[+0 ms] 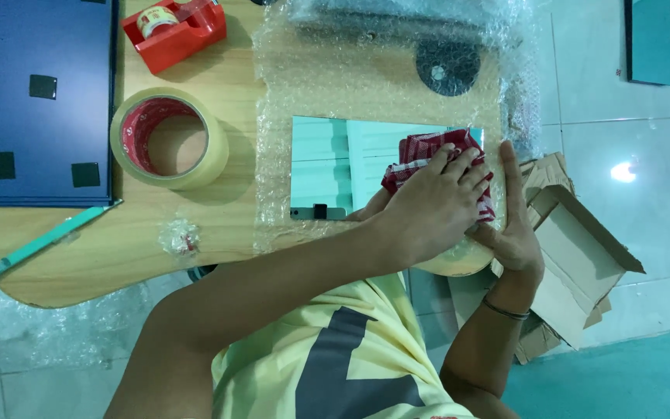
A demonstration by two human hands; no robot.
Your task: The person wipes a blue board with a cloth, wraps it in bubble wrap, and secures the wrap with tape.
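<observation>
A rectangular mirror [335, 167] lies flat on a sheet of bubble wrap [304, 85] spread over the wooden table [126, 240], which cushions the glass from the table top. The left hand [428, 203] reaches across the body and presses a red-and-white checked cloth [428, 146] onto the right end of the mirror; its fingers are extended and close together, laid flat on the cloth rather than curled around it. The right hand [515, 225] stands on edge just beside the mirror's right end, fingers straight and together, apparently bracing the glass so that it does not slide under the pressure of the cloth. To the left sit a large roll of clear tape [169, 138], a red tape dispenser [176, 29], a stack of blue panels [44, 101] and a teal utility knife [44, 240]. An open cardboard box [575, 256] rests on the floor at the right.
</observation>
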